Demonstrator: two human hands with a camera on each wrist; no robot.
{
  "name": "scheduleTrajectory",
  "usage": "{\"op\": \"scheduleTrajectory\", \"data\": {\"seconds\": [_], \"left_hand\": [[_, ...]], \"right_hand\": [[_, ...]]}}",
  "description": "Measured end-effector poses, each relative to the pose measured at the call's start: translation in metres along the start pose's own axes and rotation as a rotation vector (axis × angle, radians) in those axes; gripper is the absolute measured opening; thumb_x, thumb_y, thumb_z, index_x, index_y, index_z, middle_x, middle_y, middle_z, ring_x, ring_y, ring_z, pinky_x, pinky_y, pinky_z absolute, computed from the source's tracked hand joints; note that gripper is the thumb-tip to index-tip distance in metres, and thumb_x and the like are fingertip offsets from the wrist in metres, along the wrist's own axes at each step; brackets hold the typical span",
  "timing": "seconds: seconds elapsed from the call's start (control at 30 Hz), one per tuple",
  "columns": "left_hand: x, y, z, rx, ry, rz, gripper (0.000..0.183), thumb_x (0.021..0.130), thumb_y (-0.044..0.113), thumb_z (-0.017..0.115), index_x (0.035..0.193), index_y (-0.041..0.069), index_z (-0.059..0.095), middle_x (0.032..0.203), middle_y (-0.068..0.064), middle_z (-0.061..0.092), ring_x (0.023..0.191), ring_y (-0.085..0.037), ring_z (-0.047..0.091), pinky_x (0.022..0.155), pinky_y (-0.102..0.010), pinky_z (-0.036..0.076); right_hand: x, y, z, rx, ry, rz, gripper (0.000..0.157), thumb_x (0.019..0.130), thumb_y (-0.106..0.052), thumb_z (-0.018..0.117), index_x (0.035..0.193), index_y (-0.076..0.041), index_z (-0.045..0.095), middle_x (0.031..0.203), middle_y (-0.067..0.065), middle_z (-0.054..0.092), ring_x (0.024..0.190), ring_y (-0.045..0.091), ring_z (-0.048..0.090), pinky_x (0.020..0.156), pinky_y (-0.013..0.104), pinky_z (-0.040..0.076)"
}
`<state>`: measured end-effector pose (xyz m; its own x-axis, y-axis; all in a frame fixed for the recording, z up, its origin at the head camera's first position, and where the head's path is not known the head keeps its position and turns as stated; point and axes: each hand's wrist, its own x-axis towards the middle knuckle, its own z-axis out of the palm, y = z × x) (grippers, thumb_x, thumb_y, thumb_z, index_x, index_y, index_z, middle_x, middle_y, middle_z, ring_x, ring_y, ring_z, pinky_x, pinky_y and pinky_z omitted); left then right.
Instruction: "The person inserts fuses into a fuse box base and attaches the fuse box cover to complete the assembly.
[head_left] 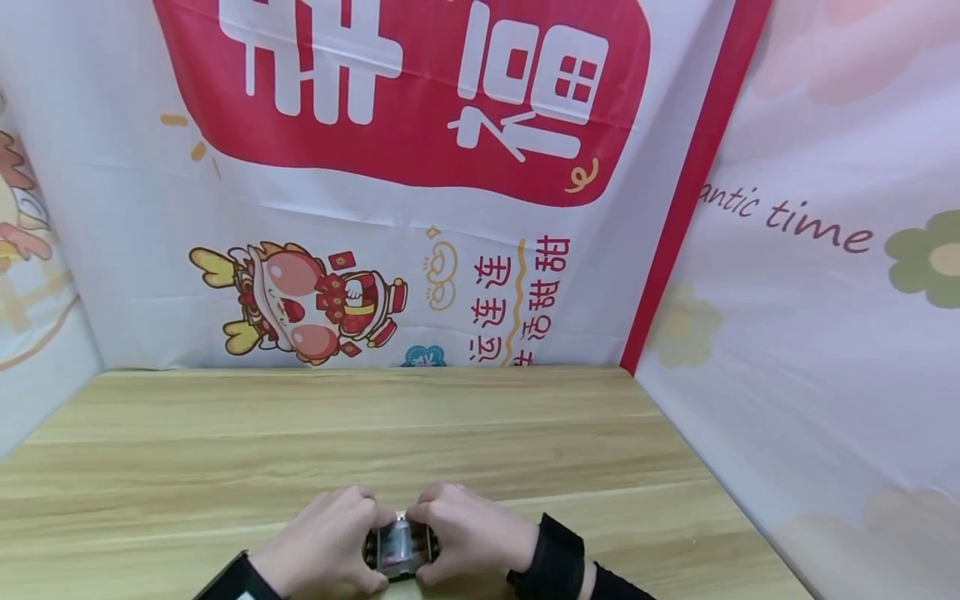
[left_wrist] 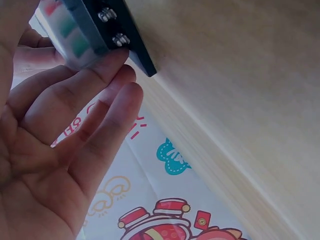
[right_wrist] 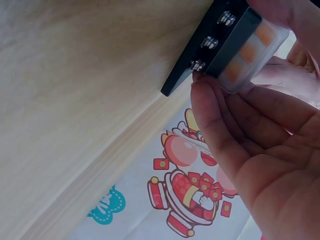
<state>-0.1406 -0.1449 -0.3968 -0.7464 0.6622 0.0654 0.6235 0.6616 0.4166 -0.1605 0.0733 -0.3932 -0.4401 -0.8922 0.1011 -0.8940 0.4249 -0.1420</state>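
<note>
Between my two hands is a small screw-terminal block (head_left: 397, 543) with a black base and a clear plastic cover, near the table's front edge. My left hand (head_left: 330, 537) grips its left end, thumb at the near side and fingers at the far side. The right hand (head_left: 467, 529) holds the opposite end in the same way. In the left wrist view, metal screws (left_wrist: 120, 39) line the black side, and red and green parts show through the cover. Orange parts (right_wrist: 250, 51) show through it in the right wrist view. Fingers hide some of the block.
A light wood-grain table (head_left: 360, 442) lies under the hands. Behind it hangs a printed cloth (head_left: 450, 208) with red lettering and a cartoon figure, and another printed cloth (head_left: 787, 333) stands along the right side. Black bands (head_left: 551, 554) circle both wrists.
</note>
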Motion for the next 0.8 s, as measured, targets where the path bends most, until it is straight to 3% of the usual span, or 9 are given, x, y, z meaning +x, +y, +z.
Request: {"op": "scheduleTrajectory", "data": {"seconds": [0.4,0.8], "left_hand": [[0.0047,-0.002,-0.0023,0.036,-0.012,0.039,0.028,0.064,0.042,0.08,0.081,0.029,0.061,0.068,0.016,0.049,0.066,-0.006,0.043,0.053,-0.023,0.036],[0.0003,-0.0078,-0.0017,0.001,0.009,0.028,0.039,0.066,0.042,0.079,0.099,0.027,0.066,0.08,0.013,0.049,0.069,-0.004,0.045,0.056,-0.023,0.039]], "right_hand": [[0.0002,-0.0026,-0.0014,-0.001,-0.017,0.043,0.033,0.072,-0.029,0.078,0.097,-0.014,0.062,0.08,-0.014,0.046,0.072,-0.003,0.043,0.059,0.007,0.033],[-0.0016,-0.006,0.0035,-0.075,0.037,0.062,0.04,0.07,-0.035,0.077,0.1,-0.013,0.062,0.083,-0.013,0.046,0.075,-0.003,0.042,0.061,0.007,0.032]]}}
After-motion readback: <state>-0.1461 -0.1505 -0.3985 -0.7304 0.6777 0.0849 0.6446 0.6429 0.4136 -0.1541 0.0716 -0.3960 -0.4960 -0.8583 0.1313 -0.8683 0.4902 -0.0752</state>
